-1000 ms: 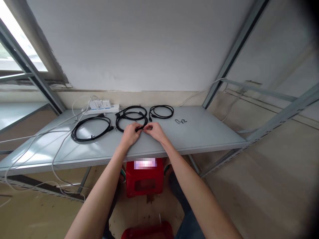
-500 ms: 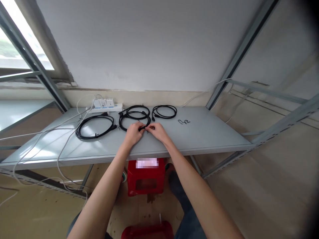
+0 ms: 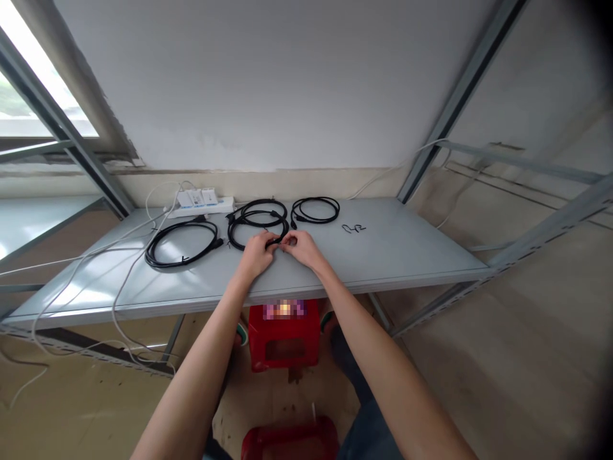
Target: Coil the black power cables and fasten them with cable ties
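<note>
A coiled black cable (image 3: pixel 285 229) lies near the middle of the shelf, its front edge under my hands. My left hand (image 3: pixel 258 257) is closed on this front edge, fingers and thumb pressed around the strands. Right beside it, my right hand (image 3: pixel 304 250) makes a pinch at the same spot, thumb and forefinger together. What the pinch holds is too small to make out. Behind this coil, and partly overlapped by it, rests another black cable coil (image 3: pixel 261 201). Several short black ties (image 3: pixel 353 228) lie loose to the right of my hands.
More black cable coils lie at the left (image 3: pixel 163 264) and the back right (image 3: pixel 320 222). A white power strip (image 3: pixel 223 205) with plugged-in adapters stands by the wall. White cords (image 3: pixel 125 281) hang over the shelf's left front edge. Below is a red stool (image 3: pixel 283 338).
My right hand's fingers have bent more, with the thumb and forefinger now forming a loop by the coil. The left hand keeps its hold. The camera view has shifted slightly.
</note>
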`<state>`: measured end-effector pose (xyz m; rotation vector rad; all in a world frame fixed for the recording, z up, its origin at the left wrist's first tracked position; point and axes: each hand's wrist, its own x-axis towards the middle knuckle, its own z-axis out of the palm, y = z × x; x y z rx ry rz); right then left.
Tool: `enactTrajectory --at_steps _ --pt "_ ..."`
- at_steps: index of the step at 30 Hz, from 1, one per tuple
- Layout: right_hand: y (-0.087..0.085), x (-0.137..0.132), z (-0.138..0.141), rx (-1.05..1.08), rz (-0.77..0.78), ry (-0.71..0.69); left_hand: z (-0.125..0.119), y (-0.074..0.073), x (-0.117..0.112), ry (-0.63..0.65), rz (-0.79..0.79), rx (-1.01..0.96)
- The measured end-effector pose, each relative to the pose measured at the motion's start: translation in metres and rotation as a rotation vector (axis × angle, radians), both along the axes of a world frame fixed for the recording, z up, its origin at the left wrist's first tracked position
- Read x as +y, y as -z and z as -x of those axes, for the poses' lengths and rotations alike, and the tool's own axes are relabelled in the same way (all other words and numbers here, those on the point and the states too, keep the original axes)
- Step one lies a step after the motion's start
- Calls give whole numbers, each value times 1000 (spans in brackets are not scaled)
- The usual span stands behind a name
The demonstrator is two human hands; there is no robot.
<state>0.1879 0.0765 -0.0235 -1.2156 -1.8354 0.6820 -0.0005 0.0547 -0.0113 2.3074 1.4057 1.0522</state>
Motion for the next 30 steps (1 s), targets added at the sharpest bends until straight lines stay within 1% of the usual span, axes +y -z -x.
enactTrajectory --at_steps 6,10,13,16,20,24,27,30 --pt "1 -1 1 37 29 17 0 5 3 -3 -26 12" --pt "3 -1 1 52 17 7 0 4 2 -1 -17 13" --pt "1 -4 2 42 3 5 -1 3 0 -7 -17 9" --pt "-4 -9 4 -60 -86 34 -1 1 -2 -17 -19 -2" --pt "-13 -20 10 -359 -314 151 -2 0 -4 -30 -21 1" --pt "-19 -32 15 -595 -469 159 -2 -2 -3 -31 -37 5" --pt "-20 -35 17 -627 -485 171 -2 -1 -3 -29 -48 -4" --pt "-17 -31 15 -511 -426 177 -1 -1 -3 -28 -49 -11"
